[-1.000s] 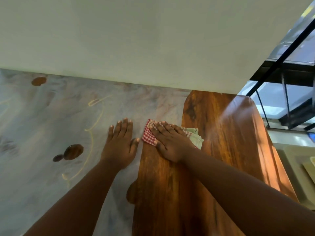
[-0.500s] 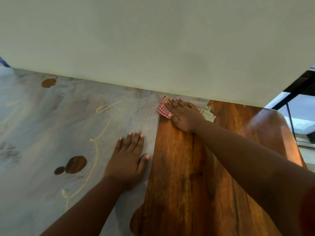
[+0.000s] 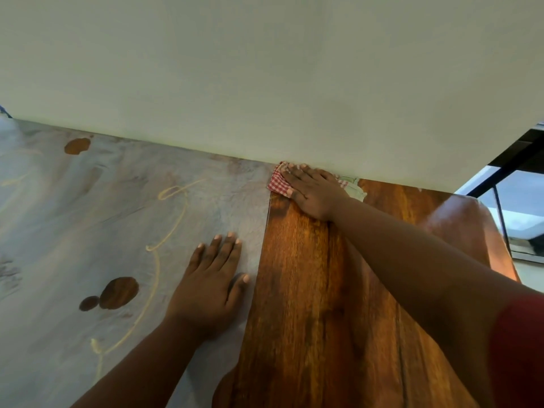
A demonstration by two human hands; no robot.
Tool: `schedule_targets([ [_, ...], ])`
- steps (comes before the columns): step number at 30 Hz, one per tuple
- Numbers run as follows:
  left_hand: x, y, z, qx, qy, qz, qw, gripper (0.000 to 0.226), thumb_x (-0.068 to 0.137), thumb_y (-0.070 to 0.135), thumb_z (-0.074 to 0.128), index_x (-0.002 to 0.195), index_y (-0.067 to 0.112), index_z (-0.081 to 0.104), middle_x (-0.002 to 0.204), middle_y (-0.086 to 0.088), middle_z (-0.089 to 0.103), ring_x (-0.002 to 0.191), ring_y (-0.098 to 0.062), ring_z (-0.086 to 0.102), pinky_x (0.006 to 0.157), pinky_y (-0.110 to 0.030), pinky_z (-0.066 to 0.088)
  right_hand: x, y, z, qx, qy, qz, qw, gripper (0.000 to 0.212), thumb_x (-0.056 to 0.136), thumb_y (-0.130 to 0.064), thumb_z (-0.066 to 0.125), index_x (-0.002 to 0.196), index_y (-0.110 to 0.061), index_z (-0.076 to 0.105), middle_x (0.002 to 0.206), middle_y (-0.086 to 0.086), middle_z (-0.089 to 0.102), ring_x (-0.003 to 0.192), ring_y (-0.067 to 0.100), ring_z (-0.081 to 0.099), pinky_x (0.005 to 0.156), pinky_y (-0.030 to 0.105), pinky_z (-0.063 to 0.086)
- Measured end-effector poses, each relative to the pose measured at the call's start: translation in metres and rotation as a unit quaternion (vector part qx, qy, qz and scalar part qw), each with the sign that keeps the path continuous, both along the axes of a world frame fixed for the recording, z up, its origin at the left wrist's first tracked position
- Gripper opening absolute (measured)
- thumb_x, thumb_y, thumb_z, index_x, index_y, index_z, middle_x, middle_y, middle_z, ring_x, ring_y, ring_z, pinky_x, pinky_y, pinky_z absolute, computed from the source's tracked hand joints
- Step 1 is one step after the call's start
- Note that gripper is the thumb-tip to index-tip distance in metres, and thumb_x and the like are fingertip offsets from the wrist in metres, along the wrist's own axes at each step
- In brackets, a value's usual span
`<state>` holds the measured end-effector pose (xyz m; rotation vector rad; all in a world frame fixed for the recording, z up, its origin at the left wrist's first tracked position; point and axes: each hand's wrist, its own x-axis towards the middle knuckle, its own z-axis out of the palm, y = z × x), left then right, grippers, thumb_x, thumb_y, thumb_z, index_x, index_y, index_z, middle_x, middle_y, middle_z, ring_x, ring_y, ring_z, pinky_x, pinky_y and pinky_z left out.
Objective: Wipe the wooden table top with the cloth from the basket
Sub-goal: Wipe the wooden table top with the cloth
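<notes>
The wooden table top [image 3: 329, 304] is a glossy brown strip running away from me to the wall. A red-and-white checked cloth [image 3: 277, 182] with a pale green part lies at its far left corner, right against the wall. My right hand [image 3: 312, 191] presses flat on the cloth, fingers spread toward the wall. My left hand [image 3: 210, 285] rests flat, fingers apart, on the grey painted surface [image 3: 117, 231] just left of the wood, holding nothing. No basket is in view.
A pale wall [image 3: 265, 78] rises directly behind the table's far edge. The grey surface carries brown blotches [image 3: 117, 293] and yellow curls. Dark metal framing and glass [image 3: 518, 184] show at the far right beyond the table's rounded end.
My right hand has pushed the cloth away from me along the wood's left side until it reaches the wall. My left hand has stayed flat on the grey surface.
</notes>
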<state>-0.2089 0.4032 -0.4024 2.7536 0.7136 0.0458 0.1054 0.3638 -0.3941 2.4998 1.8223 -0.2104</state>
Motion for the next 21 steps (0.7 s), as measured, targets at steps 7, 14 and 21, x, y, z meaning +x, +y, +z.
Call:
schedule_targets([
  [7,0.001,-0.001,0.003,-0.009,0.003,-0.001,1.0,0.073,0.087,0.06,-0.004,0.149,0.021,-0.006,0.156,0.006,-0.013,0.142,-0.008,-0.023,0.115,-0.031,-0.016,0.01,-0.013,0.002,-0.008,0.001,0.005,1.0,0.055,0.101,-0.049,0.01,0.151,-0.034,-0.004,0.16,-0.004,0.0,0.145,0.014,-0.002,0.113,0.037,-0.001],
  [14,0.002,0.0,0.002,-0.002,0.003,-0.001,1.0,0.073,0.088,0.059,-0.004,0.15,0.021,-0.005,0.157,0.006,-0.012,0.143,-0.009,-0.021,0.116,-0.031,-0.016,0.035,-0.049,0.001,-0.016,-0.01,-0.01,1.0,0.054,0.1,-0.05,0.009,0.149,-0.036,-0.009,0.16,-0.006,-0.002,0.145,0.012,-0.003,0.112,0.034,-0.002],
  [21,0.002,-0.001,0.002,0.01,0.004,-0.001,1.0,0.073,0.09,0.058,-0.001,0.151,0.019,-0.001,0.158,0.005,-0.008,0.144,-0.01,-0.019,0.116,-0.032,-0.014,0.016,-0.053,0.001,-0.004,-0.022,-0.122,0.992,0.055,0.1,-0.049,0.012,0.152,-0.034,0.001,0.16,-0.002,0.003,0.145,0.02,0.003,0.113,0.043,0.001],
])
